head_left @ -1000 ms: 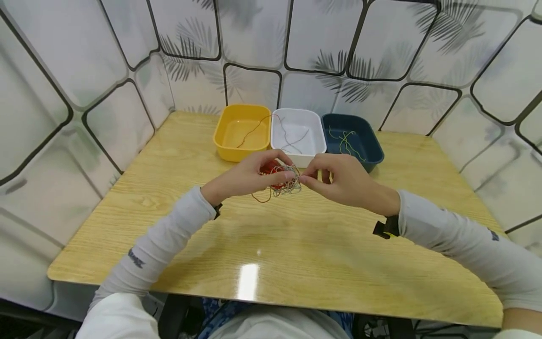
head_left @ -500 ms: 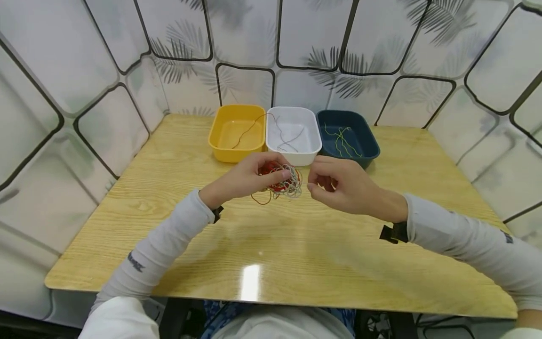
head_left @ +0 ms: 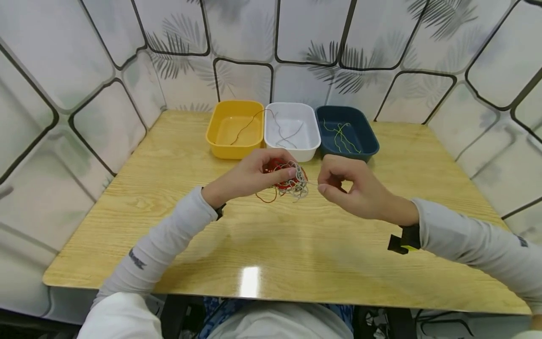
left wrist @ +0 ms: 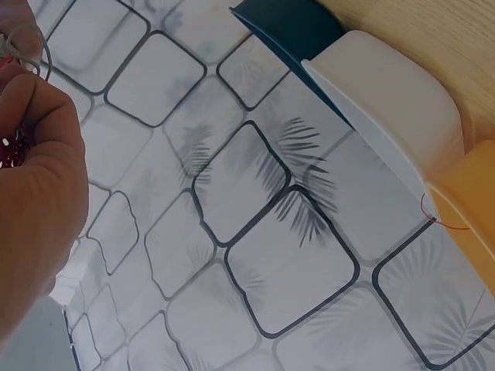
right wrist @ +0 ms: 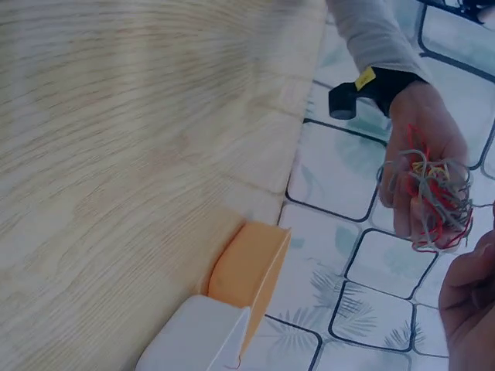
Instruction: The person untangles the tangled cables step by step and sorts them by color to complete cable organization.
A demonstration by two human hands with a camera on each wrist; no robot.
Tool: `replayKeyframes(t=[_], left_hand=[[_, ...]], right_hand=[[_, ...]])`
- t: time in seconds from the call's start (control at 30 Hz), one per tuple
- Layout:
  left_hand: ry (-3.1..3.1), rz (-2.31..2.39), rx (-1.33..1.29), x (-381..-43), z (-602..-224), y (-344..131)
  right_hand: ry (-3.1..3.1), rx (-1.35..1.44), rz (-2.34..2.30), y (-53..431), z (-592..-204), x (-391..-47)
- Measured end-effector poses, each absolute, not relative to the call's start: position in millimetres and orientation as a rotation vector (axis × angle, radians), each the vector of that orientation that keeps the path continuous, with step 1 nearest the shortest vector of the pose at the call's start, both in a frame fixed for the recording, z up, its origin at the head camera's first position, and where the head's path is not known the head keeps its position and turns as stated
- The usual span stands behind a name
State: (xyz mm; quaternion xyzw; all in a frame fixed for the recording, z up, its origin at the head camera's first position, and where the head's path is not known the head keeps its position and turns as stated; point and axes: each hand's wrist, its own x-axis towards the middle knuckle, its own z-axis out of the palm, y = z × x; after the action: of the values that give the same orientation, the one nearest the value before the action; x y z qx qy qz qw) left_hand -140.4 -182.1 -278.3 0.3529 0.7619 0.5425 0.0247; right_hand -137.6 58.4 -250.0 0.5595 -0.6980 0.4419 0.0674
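Note:
My left hand (head_left: 250, 176) holds a tangled bundle of red and grey string (head_left: 298, 187) above the table, its thumb across the near side. From the bundle a red loop (head_left: 266, 201) hangs down. In the right wrist view a little yellow string shows among the tangle (right wrist: 441, 197). My right hand (head_left: 364, 190), fingers curled, is apart from the bundle on its right and pinches a thin grey strand. That strand spans the short gap to the tangle; its end is hidden in the fingers.
Behind the hands stand three bins side by side: yellow (head_left: 220, 149), white (head_left: 302, 154) and dark blue (head_left: 370, 149). A red string (head_left: 247, 126) lies in the yellow bin, grey string (head_left: 284, 140) in the white, yellow-green string (head_left: 342, 135) in the blue. A patterned curtain (head_left: 245, 80) borders the table (head_left: 296, 254).
My right hand has moved away from the bundle to the right, drawing the grey strand out. The left hand stays nearly in place, still holding the tangle.

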Motion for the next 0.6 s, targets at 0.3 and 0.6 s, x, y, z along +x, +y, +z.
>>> replayKeyframes(t=[0.3,0.6], left_hand=[[2.449,1.720,0.910,-149,-282,-195],[2.587,1.721,0.829,-156,-291,-209]], right_hand=[[-1.877,1.784,1.252,57,-229,-122],[-1.840,1.699,1.286,75,-223,-125]])
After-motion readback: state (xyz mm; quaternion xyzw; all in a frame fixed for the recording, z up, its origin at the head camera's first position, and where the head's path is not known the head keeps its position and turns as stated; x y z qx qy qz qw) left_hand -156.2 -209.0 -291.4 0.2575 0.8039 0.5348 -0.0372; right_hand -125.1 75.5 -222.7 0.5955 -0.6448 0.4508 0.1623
